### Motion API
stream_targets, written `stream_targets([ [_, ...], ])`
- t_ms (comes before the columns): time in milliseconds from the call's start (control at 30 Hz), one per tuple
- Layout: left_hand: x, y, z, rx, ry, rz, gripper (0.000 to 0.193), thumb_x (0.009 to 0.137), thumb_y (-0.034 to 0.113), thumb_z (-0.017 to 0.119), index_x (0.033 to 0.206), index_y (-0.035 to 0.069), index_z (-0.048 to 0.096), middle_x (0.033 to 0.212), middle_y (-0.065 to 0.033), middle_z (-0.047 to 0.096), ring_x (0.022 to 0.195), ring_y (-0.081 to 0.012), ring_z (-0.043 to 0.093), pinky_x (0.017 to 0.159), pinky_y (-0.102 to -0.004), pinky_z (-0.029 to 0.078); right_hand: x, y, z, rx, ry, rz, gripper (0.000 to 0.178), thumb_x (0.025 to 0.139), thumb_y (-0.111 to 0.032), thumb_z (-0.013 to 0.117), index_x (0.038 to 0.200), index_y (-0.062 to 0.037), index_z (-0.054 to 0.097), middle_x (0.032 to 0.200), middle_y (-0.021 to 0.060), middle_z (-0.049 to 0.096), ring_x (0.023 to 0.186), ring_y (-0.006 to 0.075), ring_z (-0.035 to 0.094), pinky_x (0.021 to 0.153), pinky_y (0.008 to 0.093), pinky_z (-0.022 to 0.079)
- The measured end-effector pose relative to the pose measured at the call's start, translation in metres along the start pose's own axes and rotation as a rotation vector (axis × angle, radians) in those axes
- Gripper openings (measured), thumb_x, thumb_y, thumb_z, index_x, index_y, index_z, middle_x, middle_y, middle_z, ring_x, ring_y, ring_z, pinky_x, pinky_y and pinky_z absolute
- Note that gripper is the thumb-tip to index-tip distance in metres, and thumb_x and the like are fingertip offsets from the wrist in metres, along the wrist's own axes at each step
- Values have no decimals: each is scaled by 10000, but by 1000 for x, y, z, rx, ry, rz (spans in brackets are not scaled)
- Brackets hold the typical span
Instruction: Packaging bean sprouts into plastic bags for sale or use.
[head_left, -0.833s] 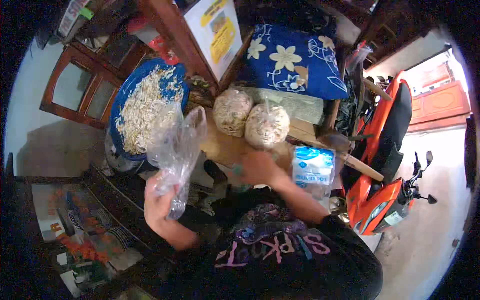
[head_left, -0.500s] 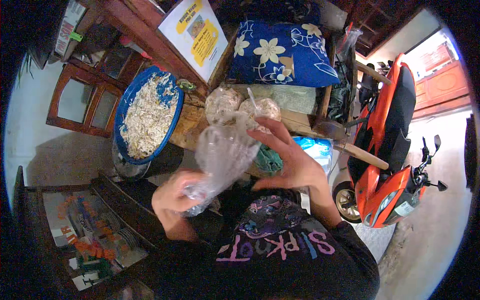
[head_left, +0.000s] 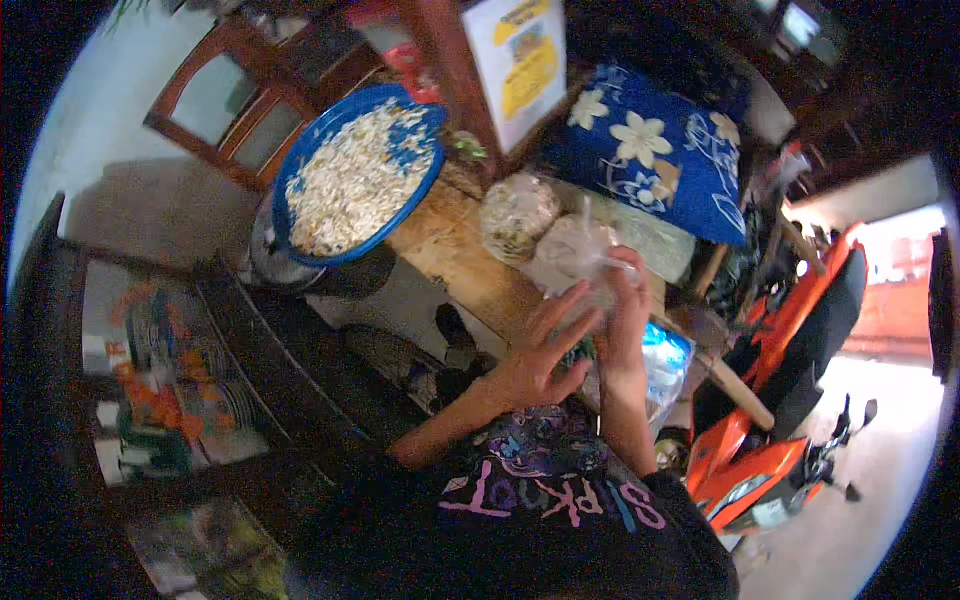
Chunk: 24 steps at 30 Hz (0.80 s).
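My left hand is stretched out beside the right one, its fingers apart, with nothing visibly gripped. My right hand has its fingers bent around a thin clear plastic bag, which is blurred and partly hidden behind the fingers. Just beyond the hands, two filled clear bags stand side by side on the wooden bench. The left filled bag is rounded and packed with pale shreds; the right filled bag has its clear top sticking up.
A blue basin of pale shredded pieces sits at the bench's left end. Behind the bags lie a blue floral cushion and a clear plastic stack. A blue-and-white package is right of my hands; an orange motorbike stands farther right.
My left hand has let go of the clear bag's lower end and moved right, near my right hand. The bag, stretched between both hands before, is now by the right. The view has turned.
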<state>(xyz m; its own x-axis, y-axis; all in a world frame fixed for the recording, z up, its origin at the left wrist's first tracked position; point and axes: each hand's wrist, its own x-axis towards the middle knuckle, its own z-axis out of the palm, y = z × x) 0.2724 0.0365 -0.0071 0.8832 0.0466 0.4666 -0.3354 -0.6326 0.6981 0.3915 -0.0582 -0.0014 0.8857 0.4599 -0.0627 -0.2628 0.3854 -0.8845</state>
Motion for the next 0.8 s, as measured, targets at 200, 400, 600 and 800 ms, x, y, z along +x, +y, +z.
stream_targets([
  [200, -15, -32, -30, -77, 550, -111, 674, 844, 257, 609, 1394, -12, 329, 1459, -255, 252, 1360, -418, 227, 1077, -522, 239, 23, 62, 16, 464, -186, 82, 412, 894, -339, 528, 1216, -84, 490, 1168, 85, 548, 1098, 238, 525, 918, 366, 455],
  [400, -13, -127, -85, -847, 917, -721, 597, 943, 444, 432, 1350, 8, 405, 1358, -158, 461, 1258, -279, 421, 1073, -401, 289, 39, 122, 159, -503, -474, 5, 504, 920, -185, 534, 1375, -49, 368, 1398, 166, 406, 1282, 311, 399, 1069, 389, 309],
  [600, -20, -245, -214, -1327, 338, -754, 593, 945, 510, 429, 1342, 72, 469, 1333, -69, 500, 1229, -180, 446, 1053, -345, 316, 138, 172, 211, -847, -587, 48, 473, 870, -163, 590, 1307, -32, 463, 1243, 176, 549, 1169, 275, 511, 988, 361, 393],
  [800, 112, -451, -294, -484, 330, -710, 604, 807, 433, 683, 1211, -1, 568, 1159, -178, 620, 1100, -294, 577, 969, -346, 429, 302, 196, 269, -881, -32, -225, 369, 793, 22, 609, 1059, -94, 381, 941, 58, 485, 844, 149, 505, 751, 276, 435],
])
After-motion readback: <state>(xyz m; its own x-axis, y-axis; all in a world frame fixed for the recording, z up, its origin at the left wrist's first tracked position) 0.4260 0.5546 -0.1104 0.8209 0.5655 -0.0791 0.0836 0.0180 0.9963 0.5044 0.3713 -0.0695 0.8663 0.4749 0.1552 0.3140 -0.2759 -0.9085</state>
